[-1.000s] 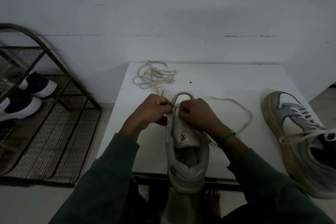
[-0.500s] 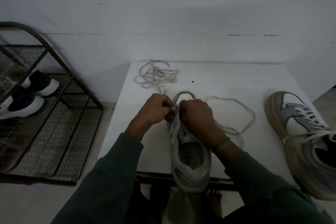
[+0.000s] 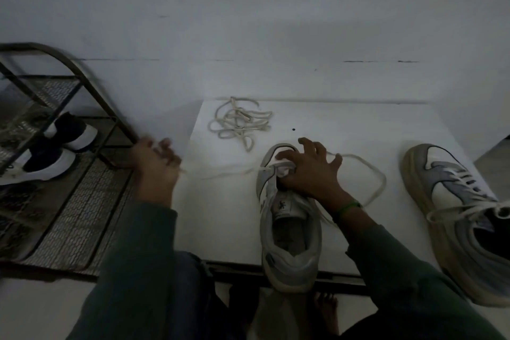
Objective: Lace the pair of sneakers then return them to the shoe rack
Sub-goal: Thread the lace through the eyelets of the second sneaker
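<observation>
Setting: white table [image 3: 345, 130] against the wall. Shoe rack [image 3: 82, 174] on the floor just to its left, dark shoes [image 3: 55, 157] on one shelf.
Task stage: judged about halfway through the lacing. Nothing of the pair on the rack yet.
Laced sneaker [image 3: 455, 201]: on the right of the table, heel past the near edge, laces threaded, ends loose.
Middle sneaker [image 3: 289, 243]: toe pointing away, heel overhanging the near edge. Only the lowest eyelets look threaded. Upper eyelets hidden under the hand.
Step in hand: drawing the lace [image 3: 234, 172] through a low eyelet on the shoe's left side. Taut from shoe to left hand. Other half in a slack loop on the table to the right.
Spare lace [image 3: 240, 124]: tangled heap near the far left corner of the table, apart from both hands.
Next move: judged to be evening the two ends, then feeding one tip across to the opposite eyelet. Calls for a fine pinch at the tip and a shoe kept from sliding.
Left arm: stretched out to the left, sleeve to the wrist.
Left hand [image 3: 156, 165]: beyond the table's left edge, near the rack frame. Fingers curled, lace running into them. Blurred, but reads as a grip on the lace end.
Right hand [image 3: 309, 171]: palm down on the forefoot, fingers spread toward the toe, grasping nothing, pressing the shoe to the table. Thumb at the tongue.
</observation>
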Demonstrator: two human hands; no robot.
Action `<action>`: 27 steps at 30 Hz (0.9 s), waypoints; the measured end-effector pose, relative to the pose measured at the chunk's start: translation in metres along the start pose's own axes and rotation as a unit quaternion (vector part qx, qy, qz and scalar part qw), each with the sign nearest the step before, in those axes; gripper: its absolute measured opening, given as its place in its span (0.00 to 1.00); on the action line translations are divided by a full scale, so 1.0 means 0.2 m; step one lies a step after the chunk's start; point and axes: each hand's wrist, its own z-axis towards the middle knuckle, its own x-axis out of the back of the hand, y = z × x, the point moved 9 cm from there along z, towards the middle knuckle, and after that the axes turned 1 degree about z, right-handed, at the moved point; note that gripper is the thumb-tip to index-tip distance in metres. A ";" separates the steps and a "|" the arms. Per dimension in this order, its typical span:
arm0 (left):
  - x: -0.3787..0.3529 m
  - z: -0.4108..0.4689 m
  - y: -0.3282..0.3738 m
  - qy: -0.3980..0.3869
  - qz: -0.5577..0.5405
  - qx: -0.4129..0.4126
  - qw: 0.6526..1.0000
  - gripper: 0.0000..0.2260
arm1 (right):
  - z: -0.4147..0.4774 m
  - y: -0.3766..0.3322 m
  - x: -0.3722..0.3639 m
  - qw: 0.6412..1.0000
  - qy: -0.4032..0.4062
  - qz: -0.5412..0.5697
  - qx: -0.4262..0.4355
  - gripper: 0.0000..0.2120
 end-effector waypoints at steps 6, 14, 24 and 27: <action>-0.78 -0.54 -0.11 -0.301 0.466 -0.203 0.807 0.08 | 0.00 0.03 -0.04 0.998 -0.048 0.033 -0.017 0.30; -0.78 -0.55 -0.10 -0.282 0.493 -0.229 0.791 0.13 | 0.00 0.03 -0.04 0.997 -0.063 0.036 -0.020 0.30; -0.14 -0.23 0.02 0.064 -0.153 -0.010 0.986 0.10 | -0.01 0.03 -0.03 0.995 -0.072 0.060 -0.029 0.31; -0.46 -0.38 0.10 -0.074 0.103 -0.118 0.985 0.04 | -0.01 0.03 -0.03 0.995 -0.071 0.066 -0.032 0.30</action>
